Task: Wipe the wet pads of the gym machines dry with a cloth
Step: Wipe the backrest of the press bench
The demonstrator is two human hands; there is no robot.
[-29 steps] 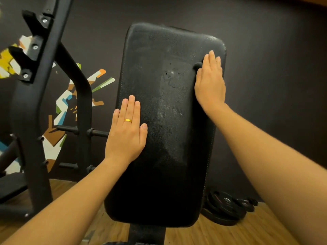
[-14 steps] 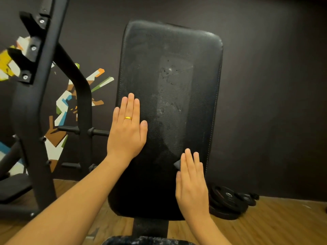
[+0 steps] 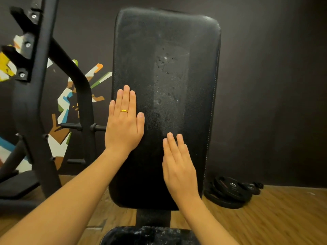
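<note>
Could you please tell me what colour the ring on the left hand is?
The ring is gold; head view shows it.

Gym, indoor weights area. Upright black padded backrest point(image 3: 166, 103) on steel post, seat pad point(image 3: 150, 235) below. Black steel machine frame point(image 3: 38, 96) with bolted brackets at left. Stack of black weight plates point(image 3: 231, 191) on wood-plank floor point(image 3: 283, 218). Dark wall point(image 3: 274, 85) with angular multicolour mural point(image 3: 65, 103).

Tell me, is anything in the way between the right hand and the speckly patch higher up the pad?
Nothing that shows. The right hand lies flat low on the pad, and the speckly patch sits above it with only bare pad between. The left hand rests off to the side, on the pad's left edge.
</note>
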